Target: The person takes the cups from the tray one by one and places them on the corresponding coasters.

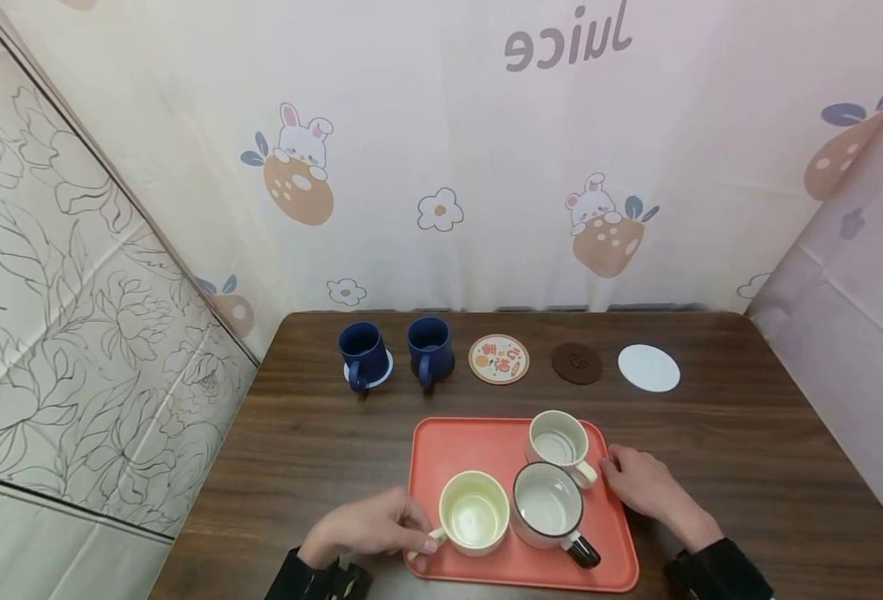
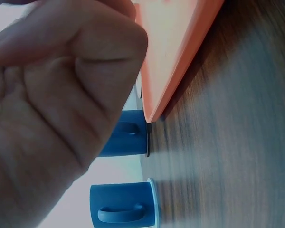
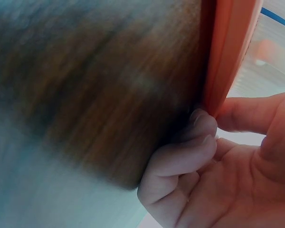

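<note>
My left hand [image 1: 370,527] pinches the handle of a pale yellow-green mug [image 1: 475,512] standing on the left front part of a coral-red tray [image 1: 464,446]. Along the tray's right edge, my right hand [image 1: 647,485] holds the rim; in the right wrist view the thumb lies on one side of the rim and curled fingers [image 3: 180,161] on the other. Beside the yellow-green mug stands a white mug with a black rim and black handle [image 1: 548,504]. Behind that is a cream mug [image 1: 557,440]. In the left wrist view, the left hand [image 2: 61,85] hides the mug.
At the back left, one dark blue mug [image 1: 363,354] stands on a white coaster, and another dark blue mug [image 1: 429,348] on a dark one. To their right lie a patterned coaster [image 1: 498,359], a brown coaster [image 1: 577,364] and a white coaster [image 1: 648,368] on the wooden table [image 1: 299,442].
</note>
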A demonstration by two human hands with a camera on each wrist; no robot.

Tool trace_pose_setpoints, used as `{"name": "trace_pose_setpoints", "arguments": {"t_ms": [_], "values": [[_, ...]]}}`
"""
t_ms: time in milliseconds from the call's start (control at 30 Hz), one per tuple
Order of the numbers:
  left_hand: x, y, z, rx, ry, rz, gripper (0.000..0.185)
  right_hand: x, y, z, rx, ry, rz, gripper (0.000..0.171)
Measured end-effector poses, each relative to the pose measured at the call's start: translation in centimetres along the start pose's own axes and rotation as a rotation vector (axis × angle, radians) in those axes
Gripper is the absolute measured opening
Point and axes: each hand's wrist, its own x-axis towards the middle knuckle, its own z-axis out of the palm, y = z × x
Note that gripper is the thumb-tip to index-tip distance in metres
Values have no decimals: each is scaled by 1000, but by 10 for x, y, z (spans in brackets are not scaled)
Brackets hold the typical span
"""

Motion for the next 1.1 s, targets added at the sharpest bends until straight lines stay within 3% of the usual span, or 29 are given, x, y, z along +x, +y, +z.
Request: {"name": "trace_pose_setpoints", "arguments": {"t_ms": [367,733,1100], "values": [[-2,1,-2,-10,20,-5,30,1,0,0,-13,0,2,20],[1,-11,-4,-106,-83,7,37,1,-1,0,-12,-6,3,21],[2,-9,-9,-123,-149,8,33,1,-2,0,-9,-7,5,20]]}}
